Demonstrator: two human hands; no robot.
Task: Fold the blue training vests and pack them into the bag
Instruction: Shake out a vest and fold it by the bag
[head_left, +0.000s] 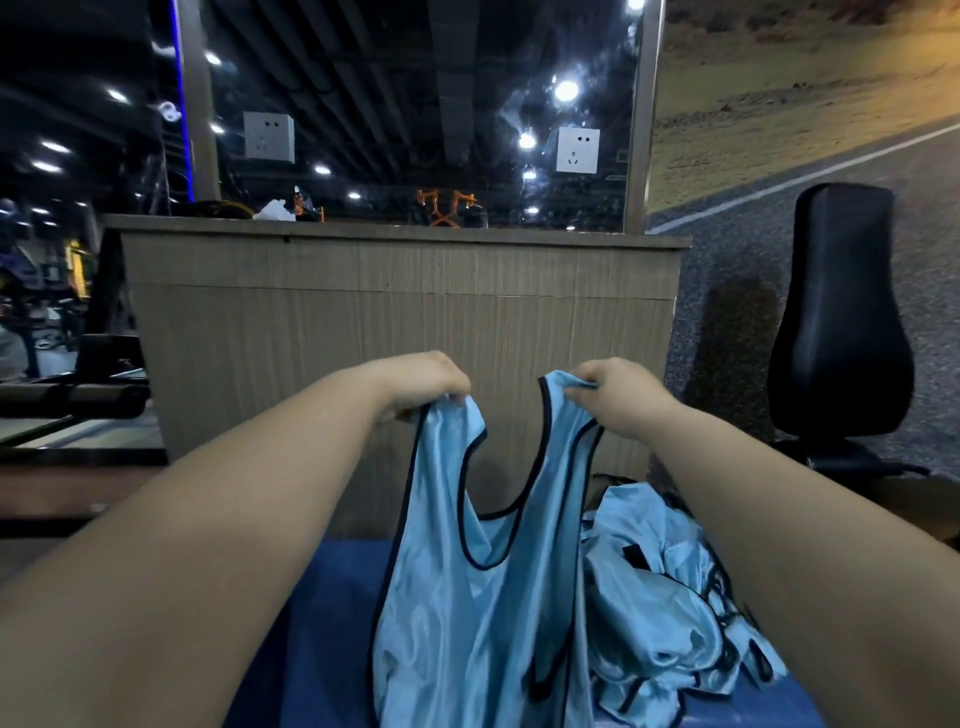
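In the head view, the only one, a light blue vest with dark trim hangs in the lower centre of the frame, held up by its two shoulder straps. The left hand, just left of centre, has its fingers curled round the left strap. The right hand, just right of centre, pinches the top of the right strap. The vest's body drapes down toward the blue desk at the bottom of the frame, and its hem is cut off by the lower edge. To the lower right, a loose pile of vests of the same blue lies crumpled on the desk, just beside the hanging one and perhaps touching it. A wood-grain counter fills the middle of the frame behind the hands, and a black padded seat stands at the right edge. No bag is in sight. The step looks like squaring the vest before its first fold. The cloth is glossy and probably slippery, so a light pinch could let a strap slide free and the vest drop askew. Laid down too far right, it could land on the pile, catch a strap there and drag other vests along. A crooked lay would also spoil the fold.
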